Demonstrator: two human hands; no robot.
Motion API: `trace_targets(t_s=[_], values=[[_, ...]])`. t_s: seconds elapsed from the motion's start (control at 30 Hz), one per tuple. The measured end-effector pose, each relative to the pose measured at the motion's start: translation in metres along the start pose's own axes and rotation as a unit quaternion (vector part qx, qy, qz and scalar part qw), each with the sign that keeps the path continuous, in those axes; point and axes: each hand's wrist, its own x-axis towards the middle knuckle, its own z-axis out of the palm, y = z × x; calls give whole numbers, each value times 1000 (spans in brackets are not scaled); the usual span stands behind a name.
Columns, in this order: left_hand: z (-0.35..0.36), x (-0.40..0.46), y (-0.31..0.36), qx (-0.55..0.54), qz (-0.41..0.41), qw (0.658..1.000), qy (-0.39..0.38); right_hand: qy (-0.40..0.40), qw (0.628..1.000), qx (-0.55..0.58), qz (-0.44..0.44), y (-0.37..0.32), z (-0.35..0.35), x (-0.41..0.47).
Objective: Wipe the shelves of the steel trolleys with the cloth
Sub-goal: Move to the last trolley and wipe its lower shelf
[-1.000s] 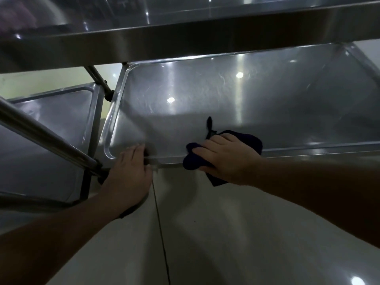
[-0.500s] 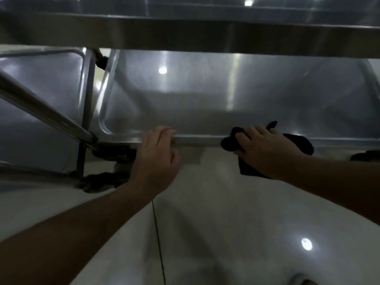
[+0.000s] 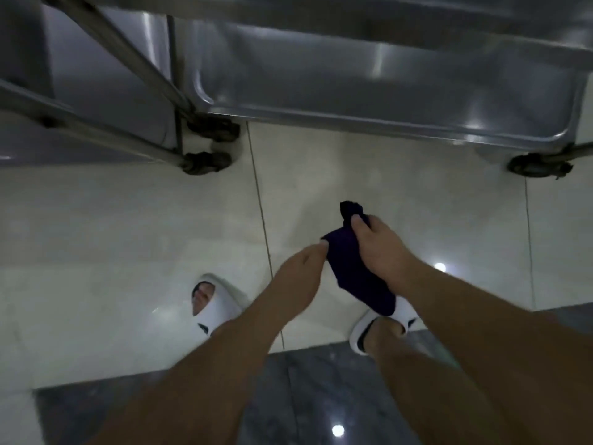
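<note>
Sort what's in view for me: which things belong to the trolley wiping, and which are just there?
Job:
dark cloth, held between right hand and left hand
right trolley's bottom shelf
left trolley

Just there:
castor wheels
white slippers
tiled floor

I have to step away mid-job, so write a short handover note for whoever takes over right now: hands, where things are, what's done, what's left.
Right hand: grips the dark cloth, held in the air above the floor, off the trolley.
Left hand: fingertips pinch the cloth's left edge.
Bottom shelf of the right trolley lies ahead; a second trolley stands to its left.
Done: cannot tell from this view which shelves are already wiped.
Left: probably refold the cloth, then check each shelf and wipe what remains. Mind the trolley wheels near the sandalled feet.
</note>
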Motion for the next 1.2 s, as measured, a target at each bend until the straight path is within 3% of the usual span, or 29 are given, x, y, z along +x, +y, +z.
trace_targets(t_s=[0.3, 0.43, 0.57, 0.9, 1.07, 1.2], values=[[-26, -195, 103, -177, 0, 980, 86, -27, 988, 145, 40, -92, -12, -198], [-53, -276, 165, -182, 23, 977, 111, -90, 971, 218, 32, -150, -43, -282], [-90, -356, 221, -183, 55, 975, 111, -166, 961, 218, 27, -218, -75, -360], [-176, -505, 334, -146, 157, 970, 118, -183, 959, 164, -139, -328, -112, -534], [-194, -530, 374, -120, 185, 971, 93, -144, 951, 171, -215, -348, -133, -565], [-196, -529, 409, -116, 184, 970, 105, -152, 939, 216, -222, -360, -158, -555]])
